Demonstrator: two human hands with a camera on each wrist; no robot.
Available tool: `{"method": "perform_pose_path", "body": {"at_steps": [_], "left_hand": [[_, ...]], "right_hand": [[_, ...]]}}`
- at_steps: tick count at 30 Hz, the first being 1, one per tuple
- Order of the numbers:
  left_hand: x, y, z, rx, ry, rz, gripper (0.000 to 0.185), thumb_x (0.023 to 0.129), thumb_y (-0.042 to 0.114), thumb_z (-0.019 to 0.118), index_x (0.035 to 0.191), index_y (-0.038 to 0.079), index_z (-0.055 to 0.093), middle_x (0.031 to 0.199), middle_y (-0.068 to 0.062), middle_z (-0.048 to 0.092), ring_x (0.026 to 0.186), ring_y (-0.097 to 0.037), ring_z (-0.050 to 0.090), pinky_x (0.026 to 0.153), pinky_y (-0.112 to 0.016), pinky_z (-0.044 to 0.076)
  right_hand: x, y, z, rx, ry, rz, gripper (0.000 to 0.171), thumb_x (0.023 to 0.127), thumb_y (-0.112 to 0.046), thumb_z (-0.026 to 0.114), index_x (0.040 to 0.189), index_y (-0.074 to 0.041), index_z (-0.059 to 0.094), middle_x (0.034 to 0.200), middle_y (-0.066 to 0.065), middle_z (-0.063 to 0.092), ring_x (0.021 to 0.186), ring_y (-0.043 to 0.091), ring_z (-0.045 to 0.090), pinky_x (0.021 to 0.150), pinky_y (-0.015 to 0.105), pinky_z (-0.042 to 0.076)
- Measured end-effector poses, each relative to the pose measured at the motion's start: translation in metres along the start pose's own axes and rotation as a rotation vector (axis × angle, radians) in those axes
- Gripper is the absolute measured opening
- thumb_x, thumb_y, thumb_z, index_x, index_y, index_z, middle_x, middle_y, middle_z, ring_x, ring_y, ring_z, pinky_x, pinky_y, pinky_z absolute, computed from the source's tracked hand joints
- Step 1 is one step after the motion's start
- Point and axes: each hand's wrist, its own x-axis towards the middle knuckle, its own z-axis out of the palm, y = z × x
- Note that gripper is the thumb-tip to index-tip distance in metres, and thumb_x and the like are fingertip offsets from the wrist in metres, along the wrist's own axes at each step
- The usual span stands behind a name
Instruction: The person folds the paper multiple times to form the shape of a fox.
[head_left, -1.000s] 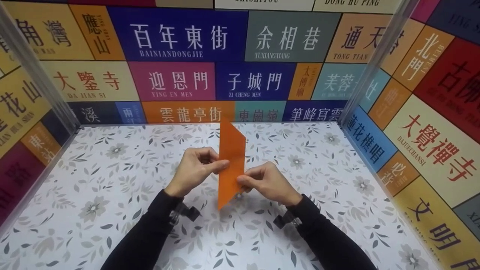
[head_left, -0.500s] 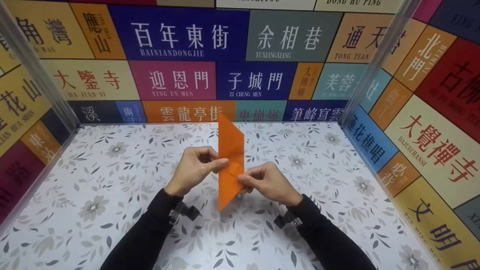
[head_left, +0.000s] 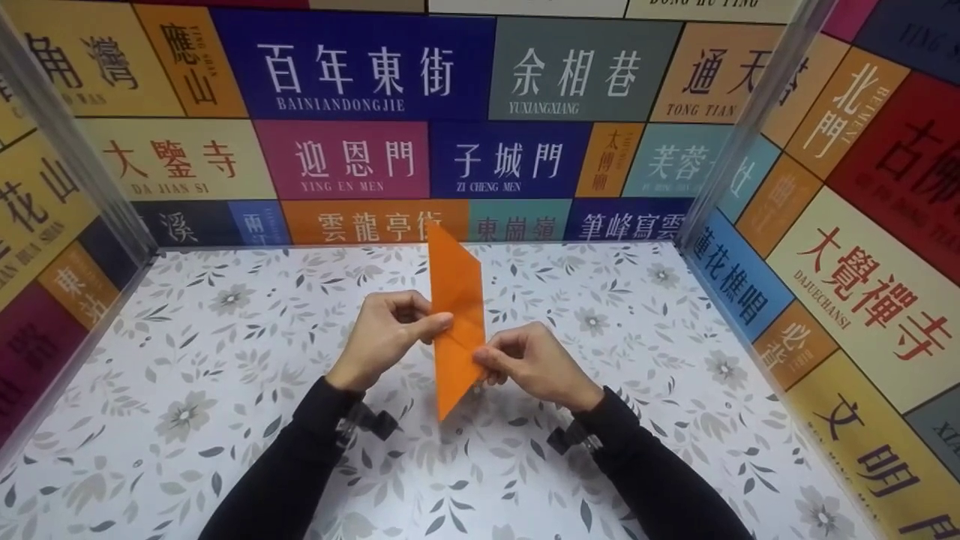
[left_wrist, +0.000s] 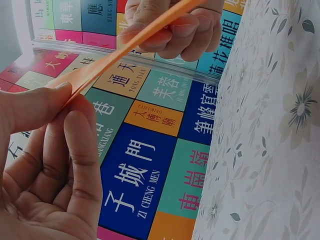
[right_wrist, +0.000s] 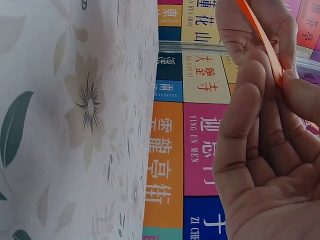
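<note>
Both hands, left hand (head_left: 386,337) and right hand (head_left: 536,364), pinched a thin, creased orange paper (head_left: 455,315), pointy-ended, above the floral-patterned bench (head_left: 225,360).

Floral-patterned tabletop (head_left: 225,390) enclosed by colourful walls (head_left: 360,75) bearing Chinese place names.

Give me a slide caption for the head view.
Both hands pinch a folded orange paper above the floral table.
</note>
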Motion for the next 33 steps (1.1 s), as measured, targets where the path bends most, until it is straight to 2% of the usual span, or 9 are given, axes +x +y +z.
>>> {"method": "perform_pose_path", "body": {"at_steps": [2, 5, 10, 14, 18, 20, 25, 28, 33], "left_hand": [[0.0, 0.0, -0.001, -0.01, 0.006, -0.004, 0.022, 0.083, 0.029, 0.086, 0.087, 0.009, 0.077, 0.077, -0.012, 0.072, 0.065, -0.027, 0.061, 0.061, -0.033, 0.053], [0.0, -0.001, -0.002, -0.019, 0.007, -0.003, 0.022, 0.084, 0.028, 0.085, 0.087, 0.008, 0.077, 0.079, -0.013, 0.072, 0.065, -0.027, 0.061, 0.061, -0.032, 0.053], [0.002, -0.001, -0.003, -0.016, -0.014, -0.006, 0.022, 0.084, 0.029, 0.085, 0.088, 0.009, 0.077, 0.081, -0.012, 0.074, 0.065, -0.027, 0.063, 0.062, -0.034, 0.055], [0.002, 0.001, -0.006, -0.027, -0.04, -0.025, 0.022, 0.085, 0.027, 0.084, 0.09, 0.008, 0.076, 0.083, -0.012, 0.074, 0.068, -0.029, 0.066, 0.065, -0.037, 0.057], [0.001, 0.004, -0.01, -0.03, -0.063, -0.049, 0.024, 0.085, 0.026, 0.084, 0.093, 0.006, 0.075, 0.085, -0.013, 0.074, 0.073, -0.03, 0.068, 0.068, -0.038, 0.058], [0.0, 0.004, -0.011, -0.018, -0.082, -0.064, 0.025, 0.085, 0.028, 0.084, 0.095, 0.006, 0.075, 0.086, -0.013, 0.074, 0.075, -0.03, 0.069, 0.07, -0.038, 0.058], [-0.002, 0.004, -0.009, 0.035, -0.148, -0.101, 0.026, 0.086, 0.03, 0.083, 0.097, 0.008, 0.075, 0.087, -0.01, 0.075, 0.077, -0.028, 0.07, 0.072, -0.039, 0.058], [-0.003, 0.004, -0.006, 0.059, -0.186, -0.115, 0.023, 0.088, 0.03, 0.081, 0.098, 0.009, 0.076, 0.088, -0.01, 0.075, 0.079, -0.029, 0.071, 0.073, -0.042, 0.059], [-0.003, 0.004, -0.003, 0.147, -0.202, -0.084, 0.019, 0.088, 0.029, 0.08, 0.095, 0.011, 0.077, 0.087, -0.007, 0.075, 0.077, -0.027, 0.068, 0.07, -0.034, 0.057]], "right_hand": [[0.0, -0.006, 0.001, 0.009, -0.016, 0.008, 0.014, 0.097, -0.009, 0.068, 0.092, 0.0, 0.077, 0.075, 0.018, 0.072, 0.061, 0.037, 0.066, 0.06, 0.052, 0.056], [-0.002, -0.013, 0.001, -0.003, -0.013, 0.023, 0.013, 0.096, -0.008, 0.069, 0.091, 0.001, 0.076, 0.075, 0.016, 0.073, 0.062, 0.034, 0.067, 0.059, 0.046, 0.058], [-0.002, -0.017, 0.001, -0.041, 0.003, 0.025, 0.012, 0.095, -0.009, 0.07, 0.09, -0.001, 0.077, 0.075, 0.016, 0.073, 0.063, 0.038, 0.067, 0.06, 0.041, 0.059], [-0.001, -0.018, -0.001, -0.063, -0.004, 0.012, 0.012, 0.095, -0.012, 0.071, 0.093, -0.002, 0.078, 0.08, 0.017, 0.074, 0.066, 0.04, 0.067, 0.064, 0.05, 0.058], [-0.001, -0.019, -0.005, -0.069, 0.037, 0.015, 0.013, 0.095, -0.015, 0.072, 0.098, -0.004, 0.078, 0.086, 0.015, 0.075, 0.066, 0.032, 0.068, 0.065, 0.059, 0.056], [-0.002, -0.019, -0.007, -0.066, 0.064, 0.013, 0.014, 0.096, -0.015, 0.072, 0.1, -0.003, 0.077, 0.088, 0.014, 0.075, 0.067, 0.029, 0.068, 0.065, 0.059, 0.056], [-0.002, -0.019, -0.012, -0.061, 0.116, -0.01, 0.014, 0.097, -0.013, 0.07, 0.104, -0.001, 0.075, 0.092, 0.015, 0.075, 0.073, 0.036, 0.068, 0.065, 0.053, 0.058], [-0.001, -0.011, -0.016, -0.057, 0.146, -0.017, 0.014, 0.096, -0.016, 0.071, 0.105, -0.006, 0.075, 0.093, 0.011, 0.075, 0.077, 0.038, 0.068, 0.064, 0.047, 0.059], [0.003, -0.004, -0.019, -0.028, 0.196, -0.03, 0.014, 0.095, -0.017, 0.074, 0.105, -0.007, 0.074, 0.093, 0.011, 0.073, 0.078, 0.035, 0.067, 0.064, 0.042, 0.059]]}}
